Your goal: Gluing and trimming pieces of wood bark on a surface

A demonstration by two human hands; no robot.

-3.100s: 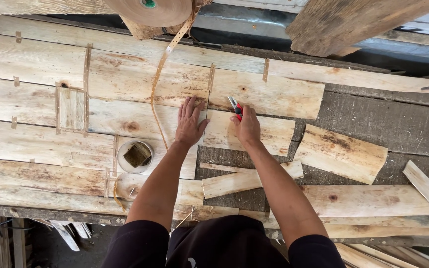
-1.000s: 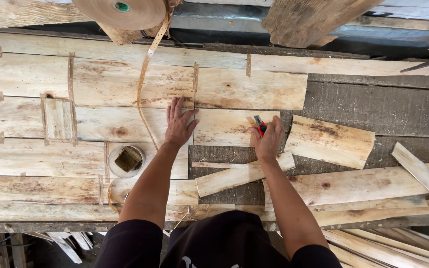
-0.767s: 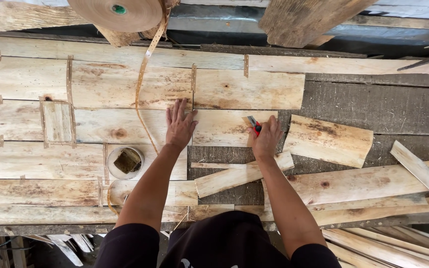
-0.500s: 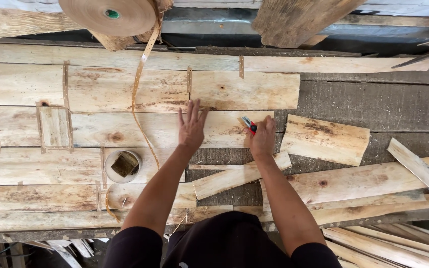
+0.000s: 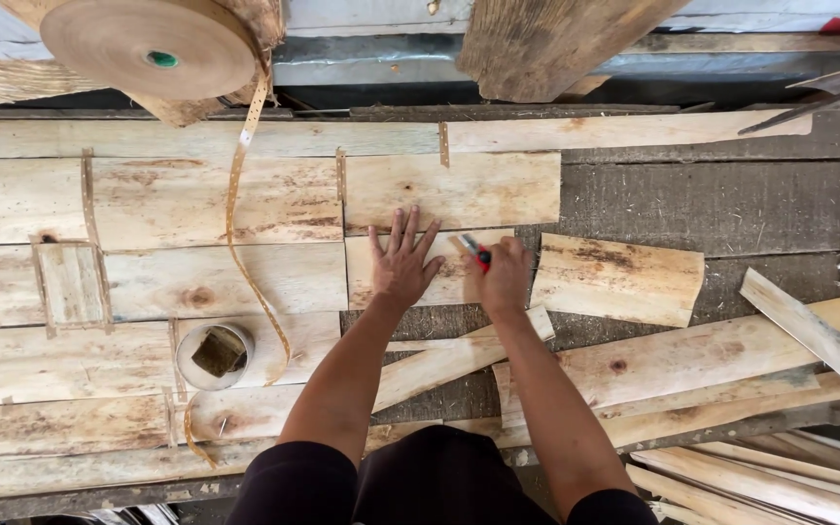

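Lying flat near the middle of the tabletop (image 5: pixel 731 199), a small pale veneer sheet (image 5: pixel 444 277) is being held between two hands, its upper edge meeting a larger veneer piece (image 5: pixel 454 190) above it. The left hand (image 5: pixel 402 262) is pressing down on it with fingers spread wide and palm flat, gripping nothing. The right hand (image 5: pixel 506 277) is closing its fingers round a red-handled cutter (image 5: pixel 476 253), whose tip is pointing up and left toward the sheet's right end. Cutting cleanly here would seem to call for steady downward pressure from the flat hand, and for keeping those spread fingers well off the blade's line. Both forearms are reaching forward from the body, the left one angling slightly right, the right one slightly left. Just beside the right hand a loose veneer offcut (image 5: pixel 619 277) is lying tilted. Further left, a strip of paper tape (image 5: pixel 240 224) is trailing down from a big roll (image 5: pixel 148 49) toward a round tin (image 5: pixel 214 355)
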